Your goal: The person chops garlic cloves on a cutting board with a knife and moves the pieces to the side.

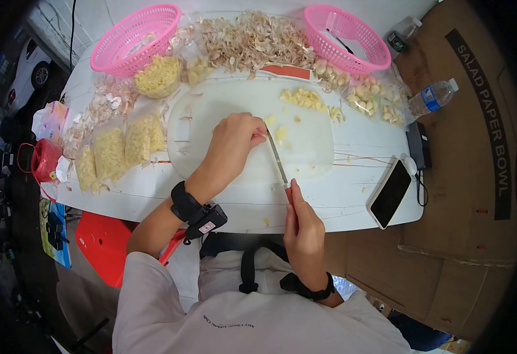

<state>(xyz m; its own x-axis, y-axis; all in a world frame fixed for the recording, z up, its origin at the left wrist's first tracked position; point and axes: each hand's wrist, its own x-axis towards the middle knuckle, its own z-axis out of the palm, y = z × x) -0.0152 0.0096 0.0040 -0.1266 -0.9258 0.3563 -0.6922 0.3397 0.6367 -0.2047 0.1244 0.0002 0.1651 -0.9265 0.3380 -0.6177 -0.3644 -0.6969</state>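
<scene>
My right hand is closed round the red handle of a knife, whose blade points up and away across a white cutting board. At the blade's tip, my left hand has its fingers pressed together; what they hold, if anything, is hidden. Pale garlic slices lie on the board just right of the tip. Farther back on the board sits a row of peeled garlic pieces.
Behind the board are a heap of garlic skins and two pink baskets. Bags of chopped garlic lie at left, beside a filled tub. At right are a phone and a bottle.
</scene>
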